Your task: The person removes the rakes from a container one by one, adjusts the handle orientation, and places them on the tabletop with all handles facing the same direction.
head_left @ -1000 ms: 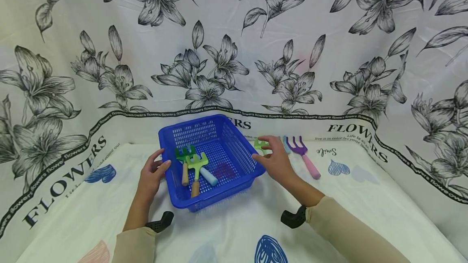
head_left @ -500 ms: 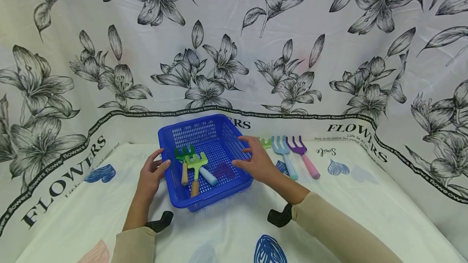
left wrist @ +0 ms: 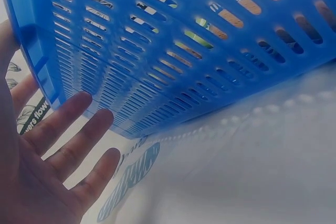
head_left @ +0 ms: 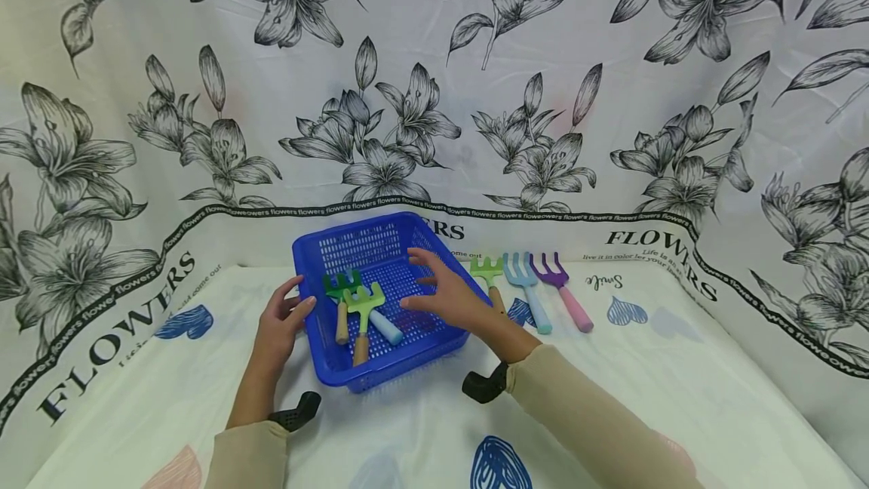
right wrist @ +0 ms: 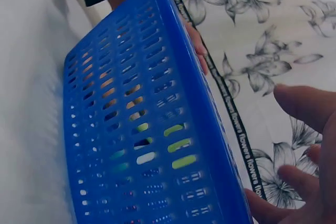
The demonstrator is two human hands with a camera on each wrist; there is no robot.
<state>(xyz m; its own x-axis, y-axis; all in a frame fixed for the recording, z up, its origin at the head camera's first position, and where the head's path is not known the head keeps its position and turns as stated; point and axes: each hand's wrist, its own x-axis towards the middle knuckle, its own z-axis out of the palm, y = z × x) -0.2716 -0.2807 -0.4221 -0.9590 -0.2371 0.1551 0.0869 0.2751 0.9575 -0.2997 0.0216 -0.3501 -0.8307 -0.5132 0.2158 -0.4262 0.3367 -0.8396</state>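
A blue plastic basket sits on the cloth. In it lie a light green toy hand rake, a dark green one and a light blue handle partly beneath them. My left hand rests at the basket's left rim, thumb and index fingertips right at the edge. The left wrist view shows its other fingers spread along the outer wall. Above the basket's right half, my right hand hovers with parted, bent fingers and nothing between them; the right wrist view has it beyond the rim.
Right of the basket lie another light green rake, a light blue fork and a purple fork with a pink handle. A flower-printed curtain hangs behind the white cloth.
My right hand has moved left, from beside the loose tools to over the basket, uncovering the light blue fork and the rake beside it. The left hand and basket stay put.
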